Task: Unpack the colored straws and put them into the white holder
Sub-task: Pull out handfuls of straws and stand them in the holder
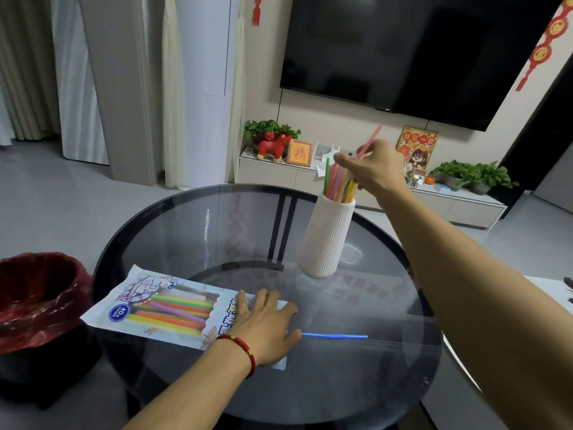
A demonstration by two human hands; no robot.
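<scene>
A white ribbed holder (325, 237) stands on the round glass table (192, 218), with several colored straws (336, 181) upright in it. My right hand (372, 169) hovers just above its mouth, pinching a pink straw (370, 141) that slants up to the right. The straw pack (173, 308) lies flat at the table's left front and holds several straws. My left hand (266, 324) rests palm down on the pack's right end, fingers spread. A blue straw (335, 336) lies loose on the glass, its left end at my left thumb.
A bin with a red liner (37, 299) sits on the floor to the left of the table. Behind the table runs a low cabinet (434, 206) with plants, a red toy horse and frames, under a wall-mounted TV (403, 51).
</scene>
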